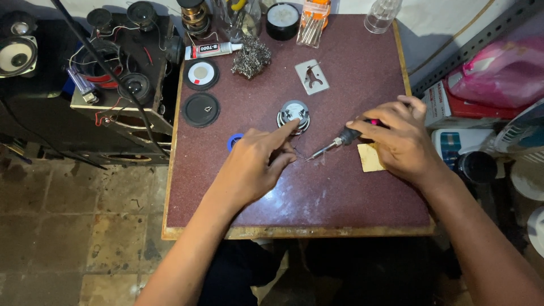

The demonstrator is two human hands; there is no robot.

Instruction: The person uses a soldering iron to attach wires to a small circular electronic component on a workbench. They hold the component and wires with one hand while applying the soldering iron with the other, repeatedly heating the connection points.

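Hands meet over the middle of a small maroon table [340, 192] with a worn wooden rim. The left hand [255, 167] rests on the surface toward the near left, its fingers curled in and the forefinger stretched out so that its tip touches the edge of a small round speaker [293, 115]. A fine wire seems pinched between thumb and fingers, though it is too thin to be sure. The right hand [399, 141] is closed around a soldering iron [340, 140], gripped like a pen, with the metal tip pointing left and down to the surface just beside the left fingertips. Under that hand, toward the right edge, lies a yellowish sponge pad [371, 157].

The speaker sits near the centre of the table, magnet side up. Just left of the left hand a blue ring [233, 140] peeks out. Farther back lie a small metal plate [311, 76], a wad of metal wool [251, 56], and, by the left edge, two black discs [200, 109], the rear one with a pale centre. Along the far edge are a tube of glue [212, 50], a round black tin [283, 20], a pack of orange-handled tools [310, 22] and a clear bottle [382, 14].
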